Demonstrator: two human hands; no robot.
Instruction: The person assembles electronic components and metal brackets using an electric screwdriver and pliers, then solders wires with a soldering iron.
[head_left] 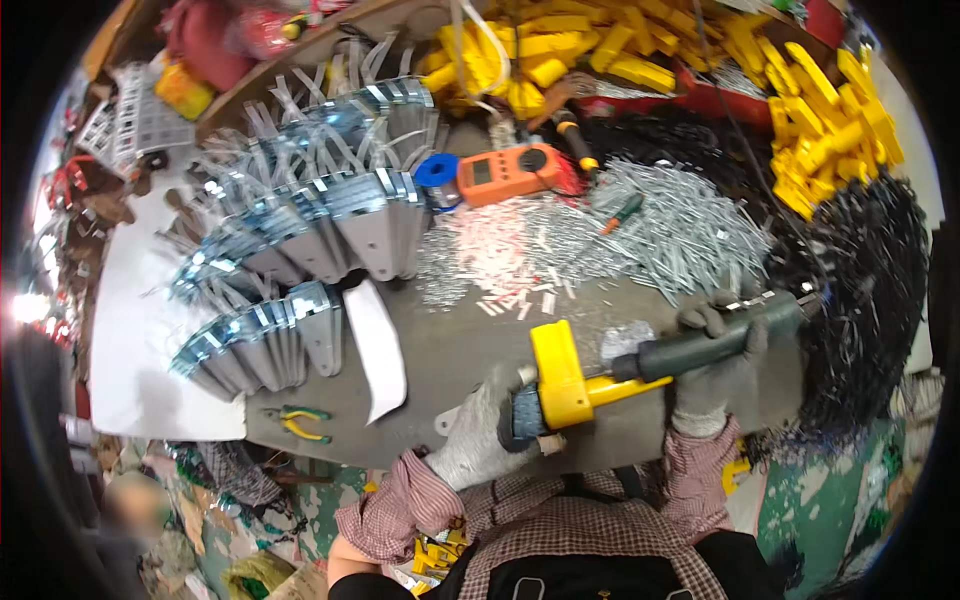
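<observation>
My left hand [475, 437], in a grey glove, is closed around the lower end of a yellow plastic housing [562, 375] with a narrow yellow arm. A dark block [526, 412] shows against it beside my fingers, and a grey metal tab sticks out left of my hand. My right hand [705, 392], gloved too, grips a dark green and black power screwdriver [725, 338]. Its black nose points left at the housing, just above the yellow arm; I cannot tell whether its tip touches. The small clear plastic piece [627, 342] lies behind the nose.
Rows of metal brackets [320, 325] stand on the left, near a white strip [380, 350] and pliers [305, 422]. Behind lie a pile of metal pins [680, 230], small pinkish pieces [492, 250], an orange multimeter [508, 175] and yellow housings [830, 130]. Black cables [870, 290] hang at right.
</observation>
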